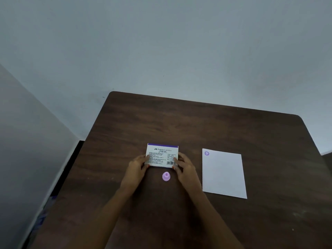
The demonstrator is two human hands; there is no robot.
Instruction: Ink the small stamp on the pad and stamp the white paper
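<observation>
Because the pad is shut inside its printed box (162, 155), both hands flank it at centre frame — the left hand (138, 165) and right hand (185, 167) pinching its short sides with curled fingers (177, 159), probably to steady it for opening. Just below it, the small lilac stamp (166, 176) stands untouched on the desk (233, 126). To the right lies the white paper (224, 175) — one purple mark (207, 153) in its upper-left corner.

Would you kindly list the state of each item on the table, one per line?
Stamp pad box: closed, flat on the table, held at both sides.
Small stamp: upright, untouched, near the box.
White paper: flat, one purple mark in its far left corner.
Left hand: on the box.
Right hand: on the box.
</observation>
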